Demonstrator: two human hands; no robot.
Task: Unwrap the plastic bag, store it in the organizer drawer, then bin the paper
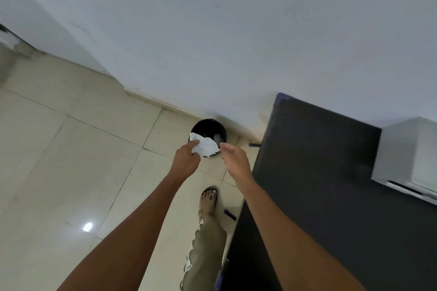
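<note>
left hand (186, 157): pinching paper (206, 147) over bin (208, 128)
right hand (233, 155): open, empty
progress: last step, paper not dropped yet
bag/drawer: not visible

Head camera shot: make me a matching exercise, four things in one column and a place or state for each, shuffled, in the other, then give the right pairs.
Things:
1. paper
2. bin
3. right hand
4. table

Places or states:
A. black top, at the right of the view
B. open, holding nothing
C. pinched in the left hand, over the bin
D. on the tiled floor by the wall

Pairs: 1-C, 2-D, 3-B, 4-A
</note>
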